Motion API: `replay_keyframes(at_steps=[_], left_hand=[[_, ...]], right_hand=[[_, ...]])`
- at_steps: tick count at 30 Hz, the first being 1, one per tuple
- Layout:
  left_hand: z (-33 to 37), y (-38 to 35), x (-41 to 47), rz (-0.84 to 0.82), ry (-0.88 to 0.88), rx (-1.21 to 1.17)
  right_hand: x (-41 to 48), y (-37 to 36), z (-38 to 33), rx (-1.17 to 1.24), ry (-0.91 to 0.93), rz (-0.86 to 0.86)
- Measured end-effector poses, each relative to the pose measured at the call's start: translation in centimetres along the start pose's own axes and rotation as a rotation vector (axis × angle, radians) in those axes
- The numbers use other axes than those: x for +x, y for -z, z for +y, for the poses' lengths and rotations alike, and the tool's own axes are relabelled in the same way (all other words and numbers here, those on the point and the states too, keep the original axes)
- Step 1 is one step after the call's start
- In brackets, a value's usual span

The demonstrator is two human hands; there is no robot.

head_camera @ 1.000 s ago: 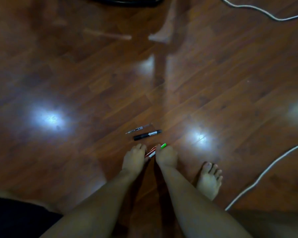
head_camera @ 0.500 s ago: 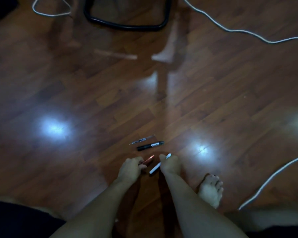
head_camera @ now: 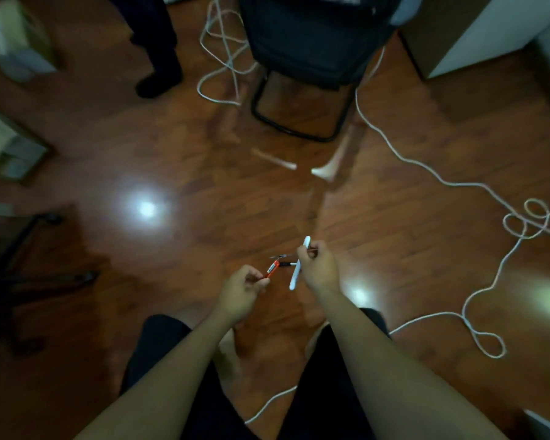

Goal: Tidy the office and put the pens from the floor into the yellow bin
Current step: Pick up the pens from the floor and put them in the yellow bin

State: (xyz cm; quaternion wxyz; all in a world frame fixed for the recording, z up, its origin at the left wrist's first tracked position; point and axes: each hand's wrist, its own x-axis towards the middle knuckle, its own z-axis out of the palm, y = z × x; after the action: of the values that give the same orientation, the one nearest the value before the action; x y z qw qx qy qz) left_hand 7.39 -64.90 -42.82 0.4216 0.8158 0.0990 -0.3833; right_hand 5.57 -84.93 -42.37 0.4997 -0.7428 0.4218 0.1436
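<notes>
- Pens are the job: two are in the hands now, and two more lie on the floor (head_camera: 178, 173) just beyond them, partly hidden.
- Left of the chair (head_camera: 315, 42), dark trouser legs of another person (head_camera: 154, 49) stand on the floor.
- Left hand (head_camera: 240, 290), well below the chair, has its fingers pinched on the red pen (head_camera: 272, 269), which was touching the floor a second ago and is now lifted.
- Black marker (head_camera: 286, 264) and a thin pen (head_camera: 280, 256) lie between the two hands, not yet picked up.
- Right hand (head_camera: 318, 268) has its fingers clenched on the white pen (head_camera: 297, 271), also raised since half a second ago.
- White cable (head_camera: 432, 176) trails right of the chair.
- Yellow bin is not in view; the view has risen, so the person seems to be straightening, with two pens left behind for a second trip.
</notes>
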Motion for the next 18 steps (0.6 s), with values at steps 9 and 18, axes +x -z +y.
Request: replay_keyframes(at_steps=[9,18], left_hand=[[11.1,12.2,-19.0,0.25,-0.089,-0.111],[9.2,14.1,-28.6,0.503,0.002,-0.368]], right_hand=[[-14.1,6.0,-15.6,-0.095,0.27,-0.295],[-20.1,2.6,-20.8,-0.287,0.639,-0.557]])
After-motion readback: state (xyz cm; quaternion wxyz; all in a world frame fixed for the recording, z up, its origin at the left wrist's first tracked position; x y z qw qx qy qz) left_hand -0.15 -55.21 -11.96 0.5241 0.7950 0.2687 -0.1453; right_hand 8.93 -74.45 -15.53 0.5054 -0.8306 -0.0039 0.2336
